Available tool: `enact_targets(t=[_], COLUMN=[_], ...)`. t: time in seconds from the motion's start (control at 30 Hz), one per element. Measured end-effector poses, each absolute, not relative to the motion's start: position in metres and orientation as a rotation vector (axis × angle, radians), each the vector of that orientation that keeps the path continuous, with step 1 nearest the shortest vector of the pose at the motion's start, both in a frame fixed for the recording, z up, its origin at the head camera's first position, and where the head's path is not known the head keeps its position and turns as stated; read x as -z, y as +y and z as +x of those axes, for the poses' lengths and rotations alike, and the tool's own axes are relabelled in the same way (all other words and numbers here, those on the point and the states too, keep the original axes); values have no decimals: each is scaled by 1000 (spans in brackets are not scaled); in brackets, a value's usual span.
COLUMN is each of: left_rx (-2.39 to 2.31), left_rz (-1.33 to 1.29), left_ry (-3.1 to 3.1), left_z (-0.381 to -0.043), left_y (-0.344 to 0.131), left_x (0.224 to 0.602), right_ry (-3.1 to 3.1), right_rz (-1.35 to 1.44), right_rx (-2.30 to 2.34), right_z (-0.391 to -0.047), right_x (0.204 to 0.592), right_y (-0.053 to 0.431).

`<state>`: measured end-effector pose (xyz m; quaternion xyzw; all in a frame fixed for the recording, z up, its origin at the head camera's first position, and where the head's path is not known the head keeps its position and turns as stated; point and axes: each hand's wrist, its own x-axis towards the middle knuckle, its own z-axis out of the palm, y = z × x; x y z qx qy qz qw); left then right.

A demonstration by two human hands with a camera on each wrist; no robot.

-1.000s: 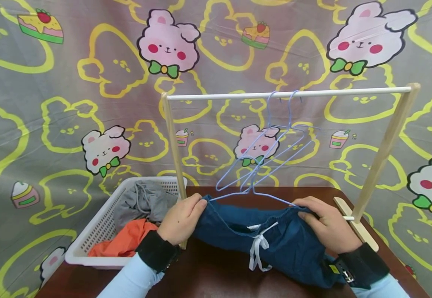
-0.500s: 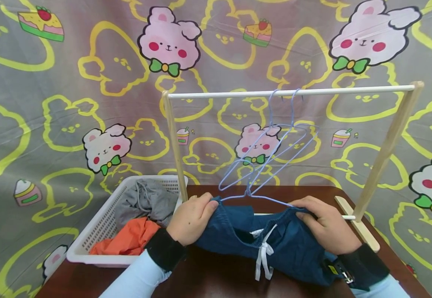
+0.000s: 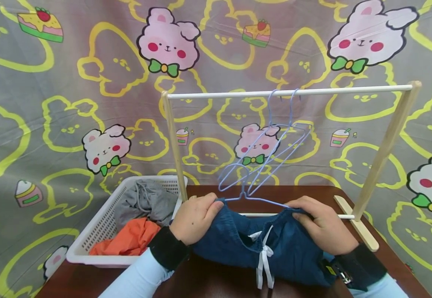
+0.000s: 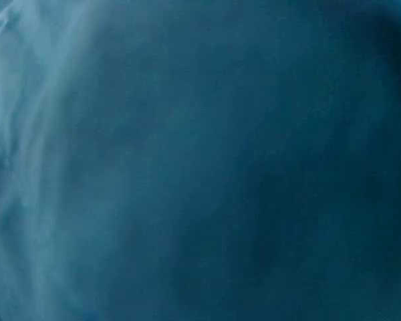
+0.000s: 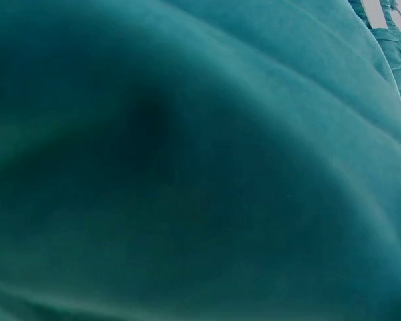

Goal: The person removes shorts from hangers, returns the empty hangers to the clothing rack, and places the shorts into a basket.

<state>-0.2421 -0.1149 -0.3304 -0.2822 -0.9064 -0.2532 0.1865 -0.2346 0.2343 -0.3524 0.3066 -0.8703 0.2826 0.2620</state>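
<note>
A pair of blue drawstring pants (image 3: 294, 248) is stretched between my two hands, its white drawstring (image 3: 264, 265) tied in front and dangling. My left hand (image 3: 195, 217) grips the waistband's left end, thumb on top. At the right end my right hand (image 3: 322, 225) pinches the waistband, close to the arm of a thin blue wire hanger (image 3: 243, 196). The hanger's shoulders run into the waistband at both hands, with its hook standing up behind. Blue cloth (image 4: 187, 160) fills the left wrist view, and the right wrist view shows cloth (image 5: 287, 167) plus a gathered waistband edge.
A rack with a white rail (image 3: 219, 95) and wooden posts stands behind the pants. Two empty blue hangers (image 3: 286, 132) hang from it. To the left, a white basket (image 3: 78, 248) holds grey clothing (image 3: 145, 203) and orange clothing (image 3: 126, 240) on the brown table (image 3: 205, 281).
My left hand has shifted right, bringing both hands nearer together and slackening the waistband. The hanger's neck has moved slightly left, its hook now in plainer view.
</note>
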Motion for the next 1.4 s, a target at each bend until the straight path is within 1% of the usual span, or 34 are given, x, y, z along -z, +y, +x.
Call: enact_targets(t=[0.37,0.73,0.87,1.4], left_rx=[734,735,738,933], left_rz=[-755,-716,-708,-704], left_ry=[-2463,-2423,-2427,-2450], left_z=[-242,-244,-245,-244], left_y=[-118,-129,-133,-147], left_x=[332,331,331,329], right_ry=[-2324,-2258,-2284,-2342], right_rz=[816,814,772,767], right_rx=[-760,-856,-882,-1213], right_z=[-233,-232,-232,-230], right_x=[353,358,361,372], right_y=[232,239,244,254])
